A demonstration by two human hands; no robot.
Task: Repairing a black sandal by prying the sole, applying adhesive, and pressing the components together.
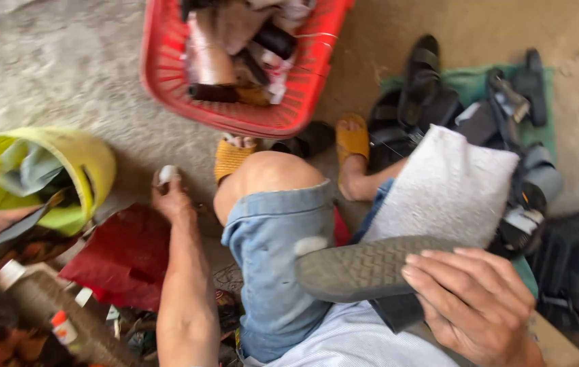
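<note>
Right hand grips a dark shoe near right, sole up, fingers curled over its heel end; the shoe rests across the person's lap, just in front of a grey-white cloth lying on the right thigh. Left hand reaches out left of the bare knee and closes its fingertips on a small white object close to the floor, too blurred to identify. Red basket full of stuff sits far centre, yellow-green bucket far left, red sheet just beside the left forearm, pile of black sandals on a green mat far right.
</note>
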